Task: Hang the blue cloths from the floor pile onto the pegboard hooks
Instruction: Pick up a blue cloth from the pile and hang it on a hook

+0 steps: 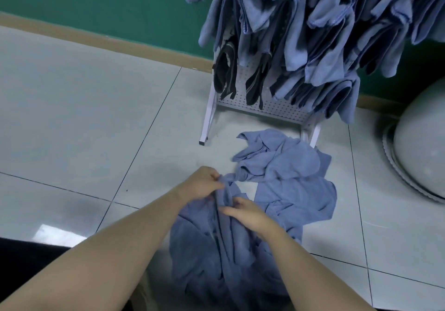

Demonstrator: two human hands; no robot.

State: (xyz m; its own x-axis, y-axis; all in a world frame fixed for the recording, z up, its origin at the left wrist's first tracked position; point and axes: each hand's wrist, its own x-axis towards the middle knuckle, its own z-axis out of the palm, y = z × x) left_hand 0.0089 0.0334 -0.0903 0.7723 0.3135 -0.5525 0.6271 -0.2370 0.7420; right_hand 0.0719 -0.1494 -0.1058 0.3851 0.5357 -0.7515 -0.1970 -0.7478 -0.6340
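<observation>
Blue cloth point(224, 245) hangs bunched in front of me, above the tile floor point(84, 118); my left hand point(204, 183) pinches its top corner, my right hand point(248, 214) grips a fold lower down. The floor pile point(289, 173) lies just below the pegboard point(277, 111), already crowded with hung cloths point(325, 34).

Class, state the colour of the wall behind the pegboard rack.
The wall is dark green, seen in the head view.
</observation>
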